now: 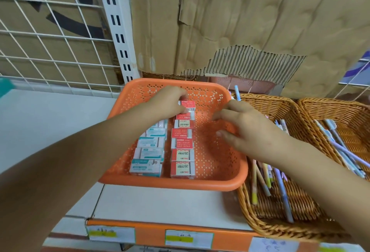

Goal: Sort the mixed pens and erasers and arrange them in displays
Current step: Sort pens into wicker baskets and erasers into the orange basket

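An orange perforated plastic basket (pixel 216 163) sits on the white shelf. Inside it run two rows of boxed erasers: a teal-and-white row (pixel 149 151) on the left and a red row (pixel 182 147) beside it. My left hand (pixel 170 101) pinches a red eraser box (pixel 188 105) at the far end of the red row. Over the basket's right side my right hand (pixel 242 125) hovers with fingers loosely spread, holding nothing. To the right, a wicker basket (pixel 260 217) holds several pastel pens (pixel 280 183).
A second wicker basket (pixel 344 115) at the far right holds more pens (pixel 338 145). Torn cardboard (pixel 250 31) stands behind the baskets, with a white wire grid (pixel 50 37) at the left. Price labels (pixel 189 238) line the orange shelf edge.
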